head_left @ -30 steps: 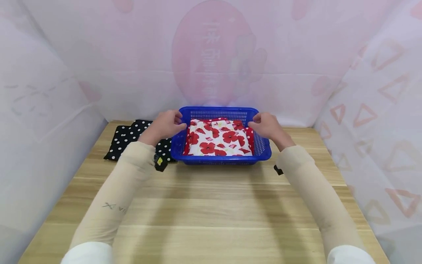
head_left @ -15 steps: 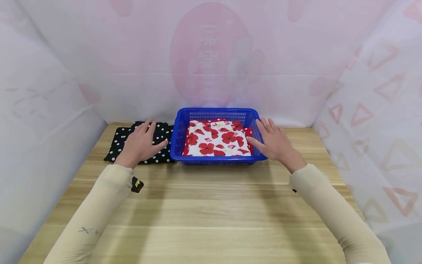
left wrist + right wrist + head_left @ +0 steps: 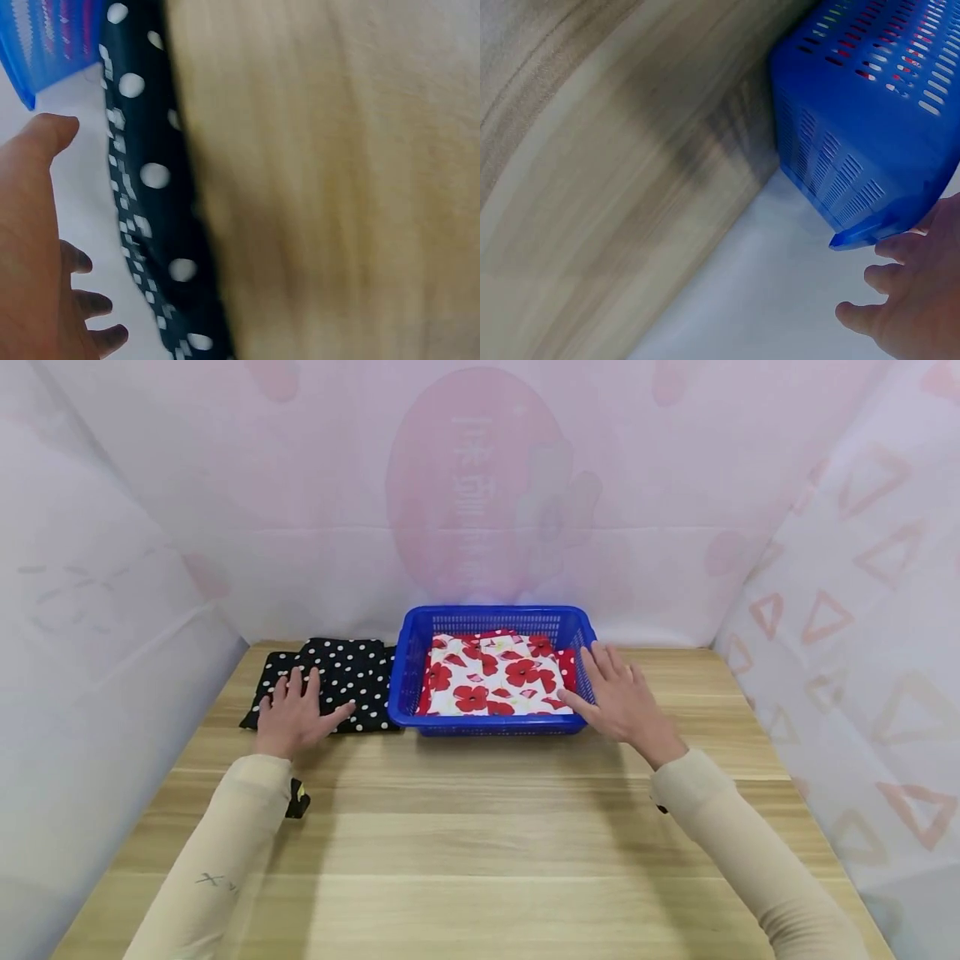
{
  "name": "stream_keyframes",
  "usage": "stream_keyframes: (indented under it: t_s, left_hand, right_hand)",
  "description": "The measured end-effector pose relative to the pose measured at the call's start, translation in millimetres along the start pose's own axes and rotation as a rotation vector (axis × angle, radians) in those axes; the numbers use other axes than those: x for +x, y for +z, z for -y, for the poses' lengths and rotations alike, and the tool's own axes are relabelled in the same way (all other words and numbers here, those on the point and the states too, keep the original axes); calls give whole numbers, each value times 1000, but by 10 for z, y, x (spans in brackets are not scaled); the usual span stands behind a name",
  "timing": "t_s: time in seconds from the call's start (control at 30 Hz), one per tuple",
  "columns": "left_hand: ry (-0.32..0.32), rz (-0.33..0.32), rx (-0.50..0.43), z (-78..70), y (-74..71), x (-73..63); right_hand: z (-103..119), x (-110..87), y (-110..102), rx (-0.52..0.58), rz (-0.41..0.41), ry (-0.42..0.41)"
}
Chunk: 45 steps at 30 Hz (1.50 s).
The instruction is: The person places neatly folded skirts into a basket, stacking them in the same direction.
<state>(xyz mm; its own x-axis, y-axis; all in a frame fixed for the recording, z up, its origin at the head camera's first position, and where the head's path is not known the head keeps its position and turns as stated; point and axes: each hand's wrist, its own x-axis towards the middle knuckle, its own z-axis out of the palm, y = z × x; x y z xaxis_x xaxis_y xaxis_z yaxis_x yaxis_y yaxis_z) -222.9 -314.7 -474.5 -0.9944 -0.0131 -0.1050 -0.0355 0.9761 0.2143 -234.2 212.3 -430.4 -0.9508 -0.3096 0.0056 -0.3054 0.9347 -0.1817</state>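
Note:
A blue slotted plastic basket [image 3: 495, 722] stands at the back of the table, holding folded cloth with red poppies on white [image 3: 491, 672] over a red polka-dot cloth [image 3: 567, 670]. Left of it lies folded black fabric with white dots [image 3: 352, 672]. My left hand [image 3: 294, 718] hovers at the near side of the black fabric, fingers spread, holding nothing. In the left wrist view its thumb and fingertips show apart from the dotted fabric [image 3: 154, 172]. My right hand [image 3: 618, 697] is spread at the basket's right side, fingers overlapping the rim; the right wrist view shows it beside the basket's corner [image 3: 870, 150].
The wooden table [image 3: 480, 843] extends in front of the basket. White and pink printed sheets [image 3: 480, 485] wall it in at the back and both sides. A black wrist camera [image 3: 297, 799] sits at the left cuff.
Both hands have drawn away from the basket's upper rim and their fingers have spread. The left hand has moved left to the black dotted fabric; the right has shifted slightly nearer.

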Motion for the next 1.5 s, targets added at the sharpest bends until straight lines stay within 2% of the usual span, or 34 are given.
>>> stream_keyframes:
  t_s: [0.17, 0.33, 0.7, 0.9, 1.13, 1.43, 1.5]
  left_hand:
    - [-32, -17, -6, 132, 128, 50]
    - [-34, -41, 9, 160, 162, 115]
    - [-28, -2, 19, 126, 227, 235]
    - [-57, 49, -18, 128, 274, 244]
    - [-53, 94, 8, 162, 299, 279]
    - [-59, 90, -18, 261, 455, 369]
    - [-53, 87, -21, 251, 454, 361]
  right_hand:
    - [0, -24, 55, 12, 11, -3]
    - [-3, -39, 93, 26, 24, 23]
    - [-5, -61, 127, 42, 39, 49]
    - [14, -31, 141, 39, 29, 44]
    - [32, -27, 136, 39, 33, 50]
    - [27, -34, 164, 37, 23, 47]
    - [28, -40, 162, 38, 18, 49]
